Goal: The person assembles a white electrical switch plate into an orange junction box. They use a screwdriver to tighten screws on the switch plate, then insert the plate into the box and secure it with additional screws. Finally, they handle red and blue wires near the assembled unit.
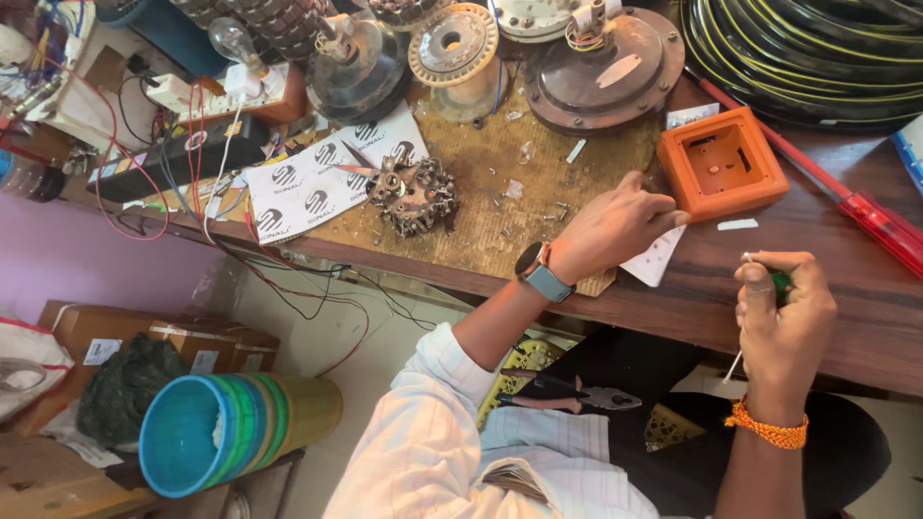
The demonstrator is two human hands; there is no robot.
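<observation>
We work seated at a dark wooden worktop point(827, 317), with a rough brown fibreboard mat point(481, 192) laid over its middle to take small parts. Our left hand point(615, 226) presses its fingertips on a small white perforated card point(656, 258) lying flat at the mat's edge, which keeps the card from sliding; this grip is a flat pinning hold, not a closed fist. Our right hand point(784, 312) is clenched around a green-handled thin-shafted tool point(777, 284), held upright just off the worktop edge, well clear of the card. The square orange plastic box point(723, 163) sits open side up just beyond the left fingers, within easy reach. Grey-handled pliers point(567, 392) rest on our lap, and a wound copper motor stator point(413, 195) lies further left on the mat.
</observation>
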